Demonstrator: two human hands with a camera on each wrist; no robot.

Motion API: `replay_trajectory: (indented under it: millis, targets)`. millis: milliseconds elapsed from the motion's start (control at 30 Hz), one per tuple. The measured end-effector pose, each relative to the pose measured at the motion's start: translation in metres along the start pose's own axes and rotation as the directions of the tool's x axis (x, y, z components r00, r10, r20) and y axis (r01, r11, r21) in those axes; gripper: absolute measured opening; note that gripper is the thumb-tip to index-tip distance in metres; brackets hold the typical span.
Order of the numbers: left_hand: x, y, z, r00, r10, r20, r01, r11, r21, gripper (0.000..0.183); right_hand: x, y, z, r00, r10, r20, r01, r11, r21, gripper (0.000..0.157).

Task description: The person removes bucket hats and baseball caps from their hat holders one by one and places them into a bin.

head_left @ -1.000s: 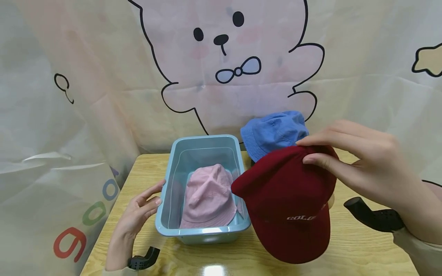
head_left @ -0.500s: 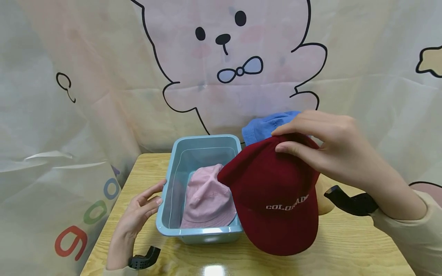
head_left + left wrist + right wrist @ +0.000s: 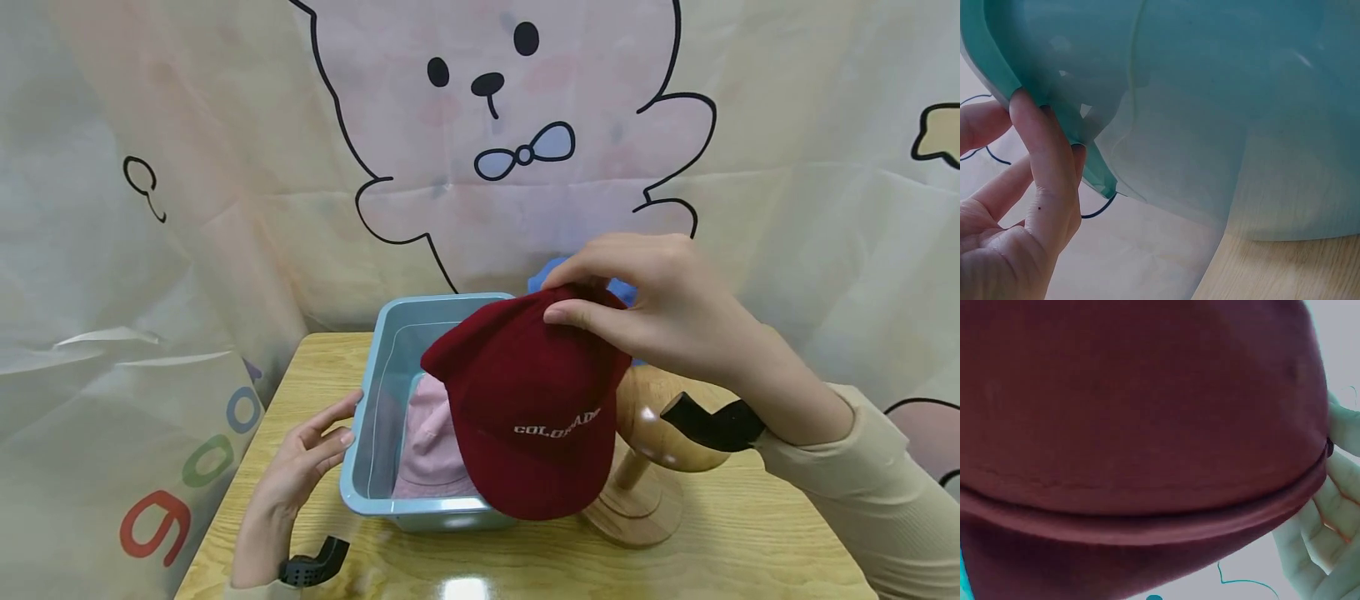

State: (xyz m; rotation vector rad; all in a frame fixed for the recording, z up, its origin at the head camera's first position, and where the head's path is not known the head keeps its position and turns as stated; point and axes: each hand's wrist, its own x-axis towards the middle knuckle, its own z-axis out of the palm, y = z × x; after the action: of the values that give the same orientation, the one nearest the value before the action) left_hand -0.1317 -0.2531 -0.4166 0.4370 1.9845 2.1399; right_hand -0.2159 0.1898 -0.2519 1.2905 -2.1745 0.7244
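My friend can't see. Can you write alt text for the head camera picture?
A person's right grip pinches a dark red baseball cap, partly hiding a light-blue plastic bin with a pink bucket hat inside. The left grip touches the bin. A round-topped wooden hat stand is on the table, before a cartoon-bear backdrop.
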Motion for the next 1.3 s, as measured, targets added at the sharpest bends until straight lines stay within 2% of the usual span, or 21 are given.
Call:
replay_trajectory:
  millis: [133, 233, 467, 633, 900, 1300]
  targets:
    - [-0.001, 0.000, 0.000, 0.999, -0.022, -0.023, 0.022, 1.000, 0.006, 0.052, 0.039, -0.078, -0.017, 0.999, 0.051, 0.000, -0.051, 0.998, 0.047, 0.017]
    - [-0.001, 0.000, 0.001, 0.999, -0.039, -0.038, 0.039, 0.999, 0.012, 0.052, 0.053, -0.103, -0.021, 0.996, 0.087, 0.002, -0.087, 0.995, 0.055, 0.011]
    - [0.000, 0.001, 0.001, 0.999, -0.022, -0.024, 0.023, 1.000, 0.012, 0.051, 0.066, -0.106, -0.016, 0.990, 0.137, 0.030, -0.139, 0.987, 0.080, 0.004]
    - [0.000, 0.002, 0.001, 1.000, -0.015, -0.024, 0.015, 1.000, 0.022, 0.051, 0.073, -0.108, -0.011, 0.985, 0.166, 0.048, -0.171, 0.977, 0.127, 0.006]
    - [0.001, 0.000, 0.001, 1.000, -0.010, -0.007, 0.011, 1.000, 0.018, 0.051, 0.082, -0.112, 0.002, 0.950, 0.290, 0.118, -0.311, 0.920, 0.238, 0.005]
    - [0.000, -0.001, -0.001, 1.000, -0.001, 0.010, 0.000, 1.000, 0.020, 0.051, 0.084, -0.114, 0.024, 0.915, 0.338, 0.219, -0.396, 0.855, 0.334, 0.007]
